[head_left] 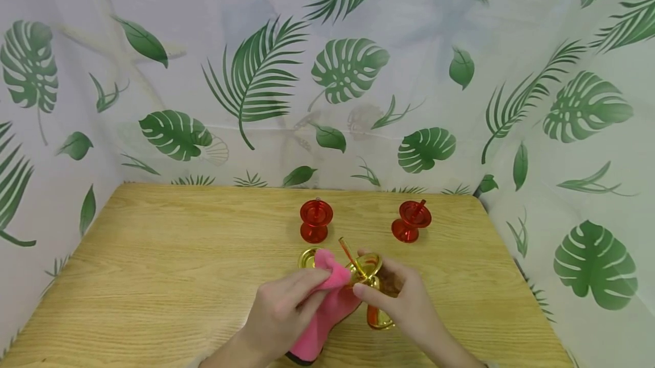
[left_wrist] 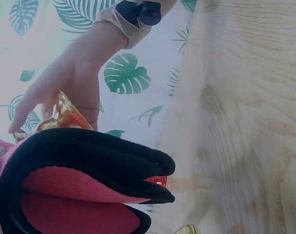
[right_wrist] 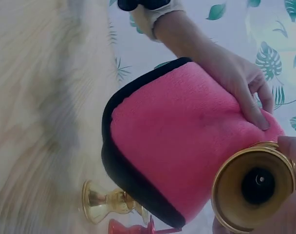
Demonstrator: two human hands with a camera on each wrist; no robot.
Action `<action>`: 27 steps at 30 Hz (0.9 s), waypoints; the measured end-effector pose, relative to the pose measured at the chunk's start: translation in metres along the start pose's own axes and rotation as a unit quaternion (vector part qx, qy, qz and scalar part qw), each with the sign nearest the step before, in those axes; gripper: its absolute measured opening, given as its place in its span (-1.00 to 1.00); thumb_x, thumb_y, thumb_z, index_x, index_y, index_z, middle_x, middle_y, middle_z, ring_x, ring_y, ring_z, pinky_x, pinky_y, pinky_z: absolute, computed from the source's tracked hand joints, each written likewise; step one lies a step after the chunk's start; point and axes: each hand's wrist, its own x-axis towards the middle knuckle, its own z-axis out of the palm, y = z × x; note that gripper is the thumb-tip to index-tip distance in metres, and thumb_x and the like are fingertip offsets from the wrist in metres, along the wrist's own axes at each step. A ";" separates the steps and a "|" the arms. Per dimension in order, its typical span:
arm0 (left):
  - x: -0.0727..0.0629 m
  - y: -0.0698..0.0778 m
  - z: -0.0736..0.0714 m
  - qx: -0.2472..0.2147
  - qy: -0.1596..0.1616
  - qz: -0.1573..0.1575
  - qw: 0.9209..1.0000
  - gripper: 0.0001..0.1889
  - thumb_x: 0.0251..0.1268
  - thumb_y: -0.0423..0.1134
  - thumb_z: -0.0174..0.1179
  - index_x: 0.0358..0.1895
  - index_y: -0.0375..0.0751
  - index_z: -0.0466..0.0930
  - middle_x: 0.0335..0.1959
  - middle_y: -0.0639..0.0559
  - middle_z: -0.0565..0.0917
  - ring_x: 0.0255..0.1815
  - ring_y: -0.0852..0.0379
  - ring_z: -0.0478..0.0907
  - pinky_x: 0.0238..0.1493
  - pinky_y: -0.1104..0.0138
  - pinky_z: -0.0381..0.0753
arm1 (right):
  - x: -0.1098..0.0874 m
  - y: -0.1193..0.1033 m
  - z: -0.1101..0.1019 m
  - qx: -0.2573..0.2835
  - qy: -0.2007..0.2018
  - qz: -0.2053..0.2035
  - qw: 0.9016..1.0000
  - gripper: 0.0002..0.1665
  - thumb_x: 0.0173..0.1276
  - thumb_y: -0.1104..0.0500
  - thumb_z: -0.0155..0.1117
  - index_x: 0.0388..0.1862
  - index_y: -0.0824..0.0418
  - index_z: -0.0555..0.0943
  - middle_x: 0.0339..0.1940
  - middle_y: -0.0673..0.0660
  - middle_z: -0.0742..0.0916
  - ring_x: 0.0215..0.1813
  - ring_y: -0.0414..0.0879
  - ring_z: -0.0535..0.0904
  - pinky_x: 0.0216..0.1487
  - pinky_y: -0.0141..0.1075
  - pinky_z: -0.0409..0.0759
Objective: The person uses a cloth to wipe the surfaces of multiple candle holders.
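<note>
My left hand (head_left: pixel 278 314) pinches a folded pink cloth (head_left: pixel 332 308) with dark edging, its upper end right at the cup of a gold candle holder. That gold candle holder (head_left: pixel 380 319) is tilted in my right hand (head_left: pixel 411 297), which grips it round the stem and cup; its thin rod points up and left. In the right wrist view its round, hollow underside (right_wrist: pixel 225 195) faces the camera, and the cloth (right_wrist: pixel 172 122) hangs beside it. A second gold candle holder (head_left: pixel 306 257) stands on the table behind the cloth, partly hidden.
Two red candle holders stand farther back on the wooden table (head_left: pixel 169 265), one in the middle (head_left: pixel 314 221) and one to the right (head_left: pixel 409 221). A white leaf-patterned sheet (head_left: pixel 286 89) rises behind the table and along both sides.
</note>
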 end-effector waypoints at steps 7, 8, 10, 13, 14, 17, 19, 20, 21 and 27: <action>-0.004 -0.001 -0.002 -0.011 0.031 -0.012 0.999 -0.78 0.61 -0.22 0.17 -0.07 -0.30 0.74 -0.25 -0.08 0.85 -0.25 0.08 0.84 -0.06 0.42 0.80 | -0.004 -0.006 -0.008 0.047 -0.055 0.030 0.997 -0.28 0.46 0.25 0.39 0.52 0.43 0.41 0.42 0.43 0.62 0.14 -0.30 0.69 0.17 -0.45 0.66; -0.004 -0.002 -0.003 -0.012 0.030 -0.015 0.999 -0.78 0.61 -0.22 0.17 -0.07 -0.30 0.74 -0.25 -0.08 0.85 -0.25 0.08 0.84 -0.07 0.42 0.80 | -0.006 -0.006 -0.009 0.041 -0.062 0.030 0.997 -0.26 0.44 0.25 0.41 0.53 0.42 0.40 0.42 0.42 0.62 0.17 -0.31 0.69 0.20 -0.45 0.65; -0.004 -0.002 -0.004 -0.012 0.029 -0.019 0.999 -0.78 0.62 -0.22 0.16 -0.07 -0.29 0.74 -0.25 -0.07 0.85 -0.26 0.09 0.83 -0.08 0.42 0.80 | -0.009 -0.007 -0.010 0.031 -0.064 0.037 0.997 -0.23 0.42 0.22 0.45 0.53 0.37 0.42 0.40 0.38 0.65 0.21 -0.32 0.68 0.23 -0.46 0.64; -0.005 -0.001 -0.006 -0.014 0.026 -0.024 0.999 -0.77 0.62 -0.21 0.16 -0.06 -0.29 0.74 -0.26 -0.06 0.84 -0.26 0.10 0.83 -0.09 0.43 0.80 | -0.013 -0.010 -0.011 0.014 -0.038 0.052 0.998 -0.32 0.39 0.19 0.49 0.44 0.29 0.53 0.29 0.28 0.74 0.18 -0.29 0.71 0.22 -0.44 0.65; -0.006 -0.001 -0.006 -0.015 0.028 -0.022 0.999 -0.77 0.62 -0.21 0.16 -0.06 -0.29 0.74 -0.26 -0.07 0.84 -0.27 0.10 0.82 -0.08 0.43 0.80 | -0.014 -0.010 -0.011 0.009 -0.023 0.053 0.998 -0.37 0.38 0.19 0.51 0.40 0.28 0.58 0.25 0.26 0.76 0.16 -0.29 0.72 0.21 -0.44 0.66; -0.008 0.000 -0.006 -0.015 0.034 -0.010 0.999 -0.77 0.63 -0.24 0.15 -0.06 -0.30 0.74 -0.27 -0.07 0.83 -0.27 0.11 0.81 -0.10 0.44 0.80 | -0.016 -0.011 -0.011 -0.007 0.025 0.044 0.999 -0.49 0.34 0.22 0.54 0.25 0.28 0.68 0.09 0.19 0.83 0.06 -0.28 0.75 0.13 -0.45 0.70; -0.009 0.000 -0.006 -0.010 0.039 0.004 0.999 -0.77 0.62 -0.25 0.14 -0.06 -0.31 0.75 -0.27 -0.08 0.84 -0.28 0.11 0.81 -0.11 0.44 0.80 | -0.016 -0.011 -0.010 -0.019 0.048 0.030 0.998 -0.54 0.33 0.24 0.54 0.19 0.30 0.71 0.00 0.17 0.86 0.00 -0.30 0.75 0.07 -0.47 0.72; -0.010 0.001 -0.005 -0.008 0.038 0.011 0.999 -0.77 0.62 -0.25 0.14 -0.06 -0.31 0.76 -0.28 -0.07 0.84 -0.28 0.11 0.81 -0.12 0.44 0.79 | -0.015 -0.011 -0.010 -0.020 0.058 0.025 0.998 -0.56 0.31 0.26 0.55 0.16 0.31 0.72 -0.03 0.17 0.87 -0.03 -0.31 0.76 0.05 -0.47 0.73; -0.010 0.002 -0.005 -0.005 0.035 0.017 0.999 -0.77 0.62 -0.25 0.14 -0.06 -0.29 0.77 -0.27 -0.06 0.84 -0.28 0.12 0.81 -0.13 0.45 0.79 | -0.015 -0.011 -0.010 -0.023 0.067 0.021 0.997 -0.56 0.30 0.27 0.56 0.14 0.31 0.73 -0.07 0.14 0.87 -0.05 -0.31 0.76 0.03 -0.47 0.73; -0.010 0.006 0.000 0.021 0.000 0.031 0.999 -0.73 0.65 -0.20 0.11 -0.06 -0.24 0.80 -0.24 0.00 0.84 -0.29 0.18 0.83 -0.16 0.48 0.79 | -0.013 -0.013 -0.007 -0.024 0.078 0.014 0.997 -0.56 0.25 0.28 0.59 0.11 0.35 0.73 -0.07 0.20 0.88 -0.08 -0.31 0.78 -0.02 -0.47 0.76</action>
